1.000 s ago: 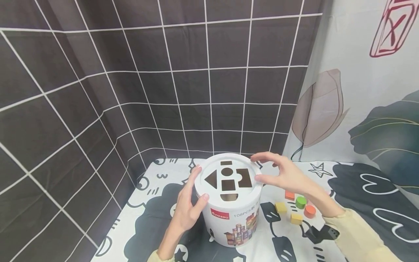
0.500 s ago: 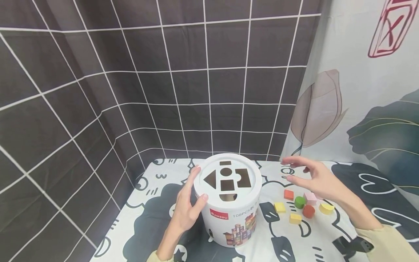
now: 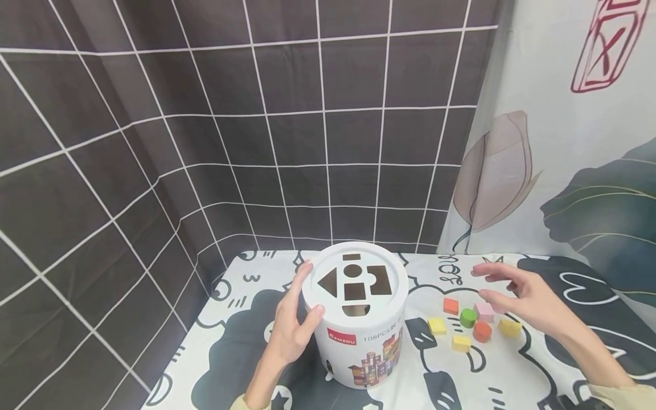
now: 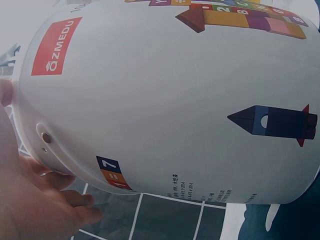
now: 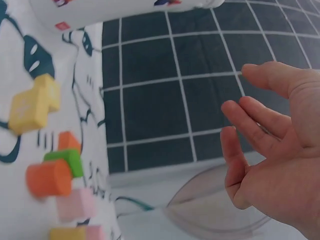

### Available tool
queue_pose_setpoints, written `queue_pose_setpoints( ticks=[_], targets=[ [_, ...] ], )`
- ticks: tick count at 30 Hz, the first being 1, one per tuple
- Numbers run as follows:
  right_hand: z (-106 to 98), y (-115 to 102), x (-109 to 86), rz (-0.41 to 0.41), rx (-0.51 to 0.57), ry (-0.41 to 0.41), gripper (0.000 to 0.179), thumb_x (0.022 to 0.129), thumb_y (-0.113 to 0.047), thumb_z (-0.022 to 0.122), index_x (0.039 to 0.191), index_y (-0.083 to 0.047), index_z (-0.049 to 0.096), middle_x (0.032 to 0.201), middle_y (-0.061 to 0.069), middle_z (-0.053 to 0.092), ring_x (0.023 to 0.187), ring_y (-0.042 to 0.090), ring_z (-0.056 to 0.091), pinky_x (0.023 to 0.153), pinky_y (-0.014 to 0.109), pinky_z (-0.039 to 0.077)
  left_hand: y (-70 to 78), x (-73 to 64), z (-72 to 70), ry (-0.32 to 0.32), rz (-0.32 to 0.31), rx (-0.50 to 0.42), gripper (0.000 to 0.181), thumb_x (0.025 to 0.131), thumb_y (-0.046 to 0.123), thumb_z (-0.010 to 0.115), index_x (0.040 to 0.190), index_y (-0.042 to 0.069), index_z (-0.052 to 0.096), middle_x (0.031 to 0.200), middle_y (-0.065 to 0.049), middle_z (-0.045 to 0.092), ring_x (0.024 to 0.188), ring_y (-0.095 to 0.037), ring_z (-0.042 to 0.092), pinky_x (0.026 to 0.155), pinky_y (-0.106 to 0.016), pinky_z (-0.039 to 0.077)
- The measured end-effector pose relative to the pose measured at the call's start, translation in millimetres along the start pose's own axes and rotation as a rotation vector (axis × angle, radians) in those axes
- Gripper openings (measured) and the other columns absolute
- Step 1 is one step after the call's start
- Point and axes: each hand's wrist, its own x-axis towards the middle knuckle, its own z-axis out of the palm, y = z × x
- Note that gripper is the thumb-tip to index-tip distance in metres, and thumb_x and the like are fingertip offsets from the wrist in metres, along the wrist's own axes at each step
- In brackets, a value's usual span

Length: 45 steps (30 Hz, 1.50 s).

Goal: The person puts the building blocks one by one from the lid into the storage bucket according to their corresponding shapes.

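Observation:
A white lidded bucket (image 3: 359, 356) with printed block pictures and a red label stands upright on the table. Its lid (image 3: 328, 307) has several cut-out holes, including a triangle, a circle and rectangles. My left hand (image 3: 292, 327) rests against the lid's left edge, thumb at the front and fingers spread along the side. Over the table on the right, my right hand (image 3: 530, 299) hovers with relaxed fingers and holds nothing. Below and left of it lie small blocks: an orange-red square (image 3: 451, 306), a green cylinder (image 3: 468, 318), a pink block (image 3: 484, 311), an orange cylinder (image 3: 482, 331) and several yellow ones (image 3: 437, 326).
A black-and-white patterned cloth (image 3: 492, 376) covers the table. Dark grid-patterned fabric (image 3: 353, 136) hangs behind and to the left; a pale leaf-printed curtain (image 3: 579, 142) hangs at the right.
My right hand has left the lid's right edge and moved right, beyond the blocks, uncovering the pink one and a yellow one. My left hand has stayed at the lid.

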Motion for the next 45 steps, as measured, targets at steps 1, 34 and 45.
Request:
queue_pose_setpoints(
  ticks=[1, 34, 45],
  targets=[
    [0, 3, -2.7, 0.016, 0.000, -0.001, 0.039, 0.079, -0.018, 0.070, 0.116, -0.016, 0.058, 0.111, 0.000, 0.059, 0.095, 0.002, 0.048, 0.069, 0.020, 0.036, 0.1, -0.5, 0.0, 0.000, -0.004, 0.000, 0.064, 0.079, 0.019, 0.052, 0.139, 0.005, 0.032, 0.143, -0.010, 0.030, 0.131, -0.025, 0.026, 0.105, -0.043, 0.020],
    [0, 93, -54.1, 0.316, -0.077, 0.036, 0.045, 0.078, -0.031, 0.069, 0.114, -0.006, 0.059, 0.101, 0.012, 0.062, 0.076, -0.003, 0.051, 0.058, 0.018, 0.042, -2.1, -0.2, 1.2, 0.010, 0.018, 0.023, 0.064, 0.079, 0.019, 0.052, 0.138, 0.004, 0.033, 0.141, -0.014, 0.033, 0.130, -0.026, 0.028, 0.104, -0.042, 0.022],
    [8, 110, -62.6, 0.377, -0.083, 0.004, 0.054, 0.076, -0.037, 0.070, 0.117, -0.004, 0.057, 0.104, 0.012, 0.062, 0.076, -0.007, 0.048, 0.058, 0.022, 0.043, -1.5, -0.7, 0.6, 0.000, -0.019, 0.017, 0.064, 0.080, 0.020, 0.052, 0.140, 0.007, 0.031, 0.144, -0.004, 0.030, 0.131, -0.023, 0.026, 0.104, -0.046, 0.019]
  ],
)
